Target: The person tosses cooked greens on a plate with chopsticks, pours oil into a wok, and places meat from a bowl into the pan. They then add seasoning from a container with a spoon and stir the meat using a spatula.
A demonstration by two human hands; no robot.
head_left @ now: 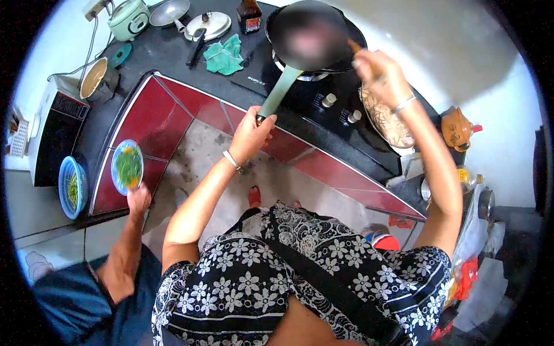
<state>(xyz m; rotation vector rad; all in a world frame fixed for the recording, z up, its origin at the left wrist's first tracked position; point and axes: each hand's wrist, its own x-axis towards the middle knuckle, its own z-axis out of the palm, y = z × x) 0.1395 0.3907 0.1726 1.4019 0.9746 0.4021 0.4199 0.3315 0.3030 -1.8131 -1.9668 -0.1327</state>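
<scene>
My left hand (252, 134) is closed round the pale green handle (279, 92) of a dark wok (271, 29) on the stove. At the wok's right rim, my right hand (381, 75) grips a brown wooden utensil (354, 46), its far end hidden in the blurred inside of the pan. The food in the wok is too blurred to make out. Below my right forearm lies an oval dish of pale sliced food (385, 118). A green cloth (224, 56) rests on the counter left of the wok.
At left, another person's hand (139, 199) holds a plate of chopped greens (128, 167). A blue basket (73, 187), rice cooker (128, 19), lid (216, 24) and sauce bottle (249, 16) stand on the counter. An orange pot (456, 130) is at right.
</scene>
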